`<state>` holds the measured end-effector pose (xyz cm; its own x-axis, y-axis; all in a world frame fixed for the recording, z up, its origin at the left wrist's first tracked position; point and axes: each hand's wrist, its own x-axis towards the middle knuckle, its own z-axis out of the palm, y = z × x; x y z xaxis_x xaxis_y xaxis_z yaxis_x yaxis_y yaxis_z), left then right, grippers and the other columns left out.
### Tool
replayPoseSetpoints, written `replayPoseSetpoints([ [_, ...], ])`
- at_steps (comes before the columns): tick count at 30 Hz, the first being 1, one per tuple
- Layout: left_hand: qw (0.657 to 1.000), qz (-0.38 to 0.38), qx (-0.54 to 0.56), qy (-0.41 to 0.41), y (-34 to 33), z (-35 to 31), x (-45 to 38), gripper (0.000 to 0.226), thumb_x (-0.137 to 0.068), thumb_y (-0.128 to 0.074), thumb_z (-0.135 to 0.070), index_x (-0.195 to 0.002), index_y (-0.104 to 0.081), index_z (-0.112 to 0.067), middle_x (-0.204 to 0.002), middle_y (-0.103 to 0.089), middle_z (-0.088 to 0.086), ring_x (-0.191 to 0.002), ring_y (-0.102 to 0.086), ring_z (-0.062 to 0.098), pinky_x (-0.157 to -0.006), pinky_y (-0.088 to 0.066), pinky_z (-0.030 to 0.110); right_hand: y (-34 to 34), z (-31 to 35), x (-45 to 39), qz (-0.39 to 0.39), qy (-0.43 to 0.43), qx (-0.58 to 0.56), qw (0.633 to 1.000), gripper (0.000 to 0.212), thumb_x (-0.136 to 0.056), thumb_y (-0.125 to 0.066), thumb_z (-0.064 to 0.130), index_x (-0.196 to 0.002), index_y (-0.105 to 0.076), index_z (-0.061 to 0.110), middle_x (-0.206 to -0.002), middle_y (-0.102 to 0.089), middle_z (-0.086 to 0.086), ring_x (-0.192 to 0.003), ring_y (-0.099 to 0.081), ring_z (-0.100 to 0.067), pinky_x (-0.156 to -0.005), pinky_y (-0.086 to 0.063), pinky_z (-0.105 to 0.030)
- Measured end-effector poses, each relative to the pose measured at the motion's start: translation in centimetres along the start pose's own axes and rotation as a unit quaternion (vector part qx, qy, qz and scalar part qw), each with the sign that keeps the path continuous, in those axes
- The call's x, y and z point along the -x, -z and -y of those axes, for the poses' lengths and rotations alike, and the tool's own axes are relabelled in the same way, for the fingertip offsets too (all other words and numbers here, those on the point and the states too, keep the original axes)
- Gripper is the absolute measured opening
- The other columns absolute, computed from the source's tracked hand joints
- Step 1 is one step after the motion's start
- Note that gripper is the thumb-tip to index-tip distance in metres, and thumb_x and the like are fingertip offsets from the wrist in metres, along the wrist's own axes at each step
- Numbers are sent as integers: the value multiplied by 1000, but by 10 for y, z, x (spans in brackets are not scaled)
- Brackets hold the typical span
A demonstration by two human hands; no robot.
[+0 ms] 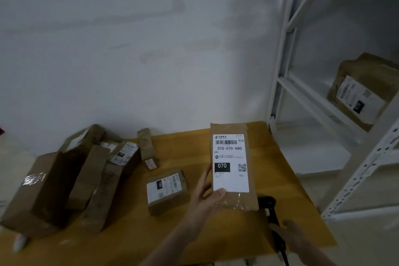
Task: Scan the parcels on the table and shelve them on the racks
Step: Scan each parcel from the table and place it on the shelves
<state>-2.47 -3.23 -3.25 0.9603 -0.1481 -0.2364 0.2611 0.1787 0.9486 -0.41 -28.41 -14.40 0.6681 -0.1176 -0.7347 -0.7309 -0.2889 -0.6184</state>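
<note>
Parcel 070-070-A80 [232,168], a flat brown cardboard packet, stands upright in your left hand [207,192] above the near right part of the wooden table [287,179]. Your thumb lies on the lower edge of its white shipping label [230,163] and your fingers curl round its left side, so the barcode and the black "070" block face you squarely.

Your right hand [295,237] is low, near the table's front right corner, wrapped round the handle of a black barcode scanner [269,207]. The scanner's head sits just below and behind the parcel's bottom edge, partly hidden by it, so you cannot tell where it is aimed.

By the look of it you are at the scanning step for this parcel: it is lifted and presented, but the scanner does not seem to be on the barcode yet. The next move likely calls for bringing the scanner up in front of the label, or tilting the parcel down towards it, with the barcode strip near the top free of your thumb. After that, the white metal rack [313,101] on your right is the place for it; one labelled parcel [364,90] already lies on a shelf there.

More parcels wait well to the left: a small box marked "150" [166,190] just beside your left wrist, and a loose pile of cartons [71,179] against the wall.
</note>
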Motion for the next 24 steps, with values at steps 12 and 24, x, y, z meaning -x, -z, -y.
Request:
replayPoseSetpoints([
  [12,999,-23,-25,31,41,21,0,96,-63,-83,-44,-143,-31,-46,-133,-57,-7,-121,-58,21,-87,-56,41,-21,2,-47,-31,1,-40,999,45,-92,-60,9,-132,-43,-5,-97,-51,-11,-89,-47,-30,-76,-37,-40],
  [24,998,-9,-57,-16,29,17,-28,84,-71,-77,-32,-135,-26,-50,-130,-50,-19,-113,-53,4,-89,-55,32,-12,117,140,-80,273,-129,950,14,-91,-56,10,-79,-51,7,-58,-51,-11,-48,-47,-22,-47,-44,-31],
])
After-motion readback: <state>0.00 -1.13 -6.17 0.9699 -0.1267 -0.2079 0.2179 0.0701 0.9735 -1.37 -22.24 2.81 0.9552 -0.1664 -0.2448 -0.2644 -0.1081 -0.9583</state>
